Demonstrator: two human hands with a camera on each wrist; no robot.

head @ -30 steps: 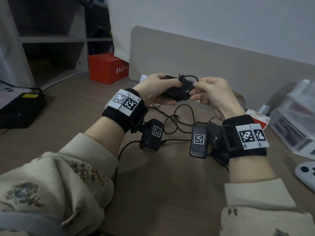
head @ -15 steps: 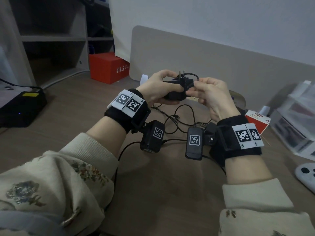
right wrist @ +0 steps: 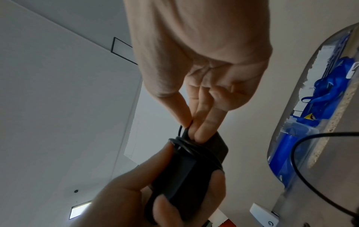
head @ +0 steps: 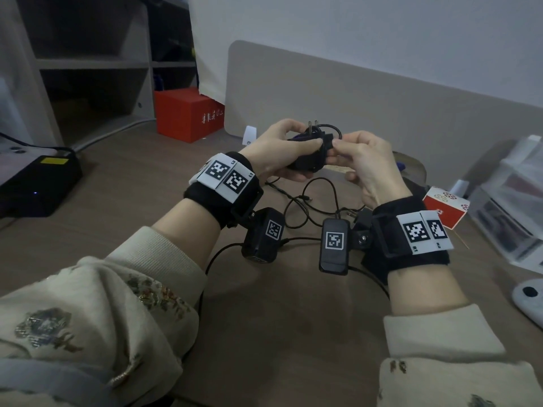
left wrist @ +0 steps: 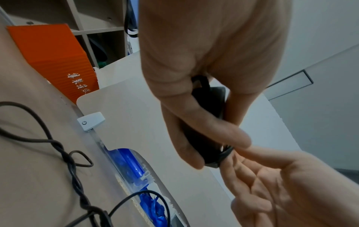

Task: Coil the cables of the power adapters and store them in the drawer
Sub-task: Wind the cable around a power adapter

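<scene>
A black power adapter (head: 308, 163) is held above the desk, its two metal prongs pointing up. My left hand (head: 289, 149) grips its body, thumb on top and fingers underneath. Several turns of its thin black cable (right wrist: 194, 149) are wound round one end. My right hand (head: 336, 145) pinches the cable between thumb and fingertips right at that winding, and a small loop (head: 333, 131) stands out above. In the left wrist view the adapter (left wrist: 210, 106) shows between my fingers. A second loose black cable (head: 311, 201) lies tangled on the desk below both hands.
A beige divider panel (head: 367, 92) stands behind the hands. A red box (head: 188, 113) is at the back left, a black device (head: 38, 183) at the far left. Clear plastic drawers (head: 511, 201), a small red-and-white box (head: 443, 205) and a white controller (head: 529, 298) are on the right.
Both hands have risen slightly and turned the adapter so its prongs point up. The right fingers have moved in close to the winding, and the cable loop has become smaller.
</scene>
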